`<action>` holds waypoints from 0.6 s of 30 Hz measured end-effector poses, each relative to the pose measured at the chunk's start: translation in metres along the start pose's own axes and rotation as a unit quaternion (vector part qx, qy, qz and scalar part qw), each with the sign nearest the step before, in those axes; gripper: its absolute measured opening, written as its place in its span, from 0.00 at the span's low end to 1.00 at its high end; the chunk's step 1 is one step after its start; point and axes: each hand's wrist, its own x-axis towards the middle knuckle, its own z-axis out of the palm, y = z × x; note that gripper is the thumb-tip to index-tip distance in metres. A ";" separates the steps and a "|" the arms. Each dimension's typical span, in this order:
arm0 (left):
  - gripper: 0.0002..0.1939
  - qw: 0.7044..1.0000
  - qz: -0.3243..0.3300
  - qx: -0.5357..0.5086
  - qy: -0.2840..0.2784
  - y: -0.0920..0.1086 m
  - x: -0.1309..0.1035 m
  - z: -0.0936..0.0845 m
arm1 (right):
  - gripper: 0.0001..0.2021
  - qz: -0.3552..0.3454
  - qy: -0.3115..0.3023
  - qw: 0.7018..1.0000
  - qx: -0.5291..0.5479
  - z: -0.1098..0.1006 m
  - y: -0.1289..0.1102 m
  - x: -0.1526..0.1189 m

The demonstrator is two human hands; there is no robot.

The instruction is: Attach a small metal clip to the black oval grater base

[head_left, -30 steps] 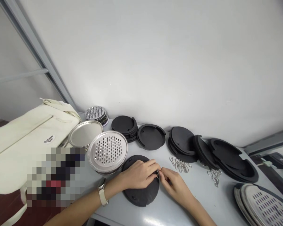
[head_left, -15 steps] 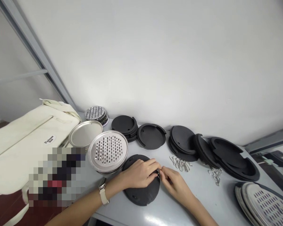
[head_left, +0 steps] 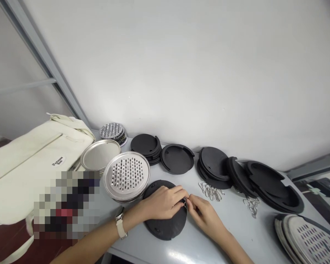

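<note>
A round black plastic holder [head_left: 172, 229] lies in front of me, face down or nearly so. My left hand [head_left: 165, 202] rests across its top, thumb and fingers closed at its right edge. There a small shiny metal wire clip [head_left: 185, 204] with a ring-like loop shows between my fingertips. From the right, my right hand [head_left: 205, 212] pinches at the same clip, thumb and forefinger together. Most of the clip is hidden by fingers, so whether it passes through the holder I cannot tell.
Round metal grater plates [head_left: 126, 176] and plain metal discs [head_left: 100, 154] are stacked at left. Black holders [head_left: 177, 158] line the wall. Loose wire clips [head_left: 211, 191] lie right of centre, more clips [head_left: 252, 206] beyond. Larger grater plates [head_left: 316, 238] sit front right. A cream bag [head_left: 38, 157] stands left.
Both hands stay at the holder's right edge with the clip, shifting only slightly at the fingertips. The view has moved very little.
</note>
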 end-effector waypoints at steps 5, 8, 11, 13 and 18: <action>0.09 1.000 -0.001 -0.005 0.000 0.001 0.000 -0.001 | 0.14 0.002 0.001 1.000 -0.003 0.000 0.000 0.000; 0.09 1.000 -0.002 -0.004 -0.001 0.001 0.000 -0.002 | 0.14 0.001 0.001 1.000 0.000 0.000 0.000 0.000; 0.09 1.000 0.002 -0.005 0.003 0.001 0.000 -0.002 | 0.14 0.007 -0.002 1.000 -0.001 0.000 -0.001 0.000; 0.09 1.000 0.003 -0.007 0.005 0.001 0.000 -0.002 | 0.14 0.010 -0.004 1.000 -0.002 0.000 -0.001 0.000; 0.08 1.000 0.001 -0.007 0.005 0.001 0.001 -0.002 | 0.14 0.009 -0.004 1.000 -0.005 -0.001 -0.002 0.000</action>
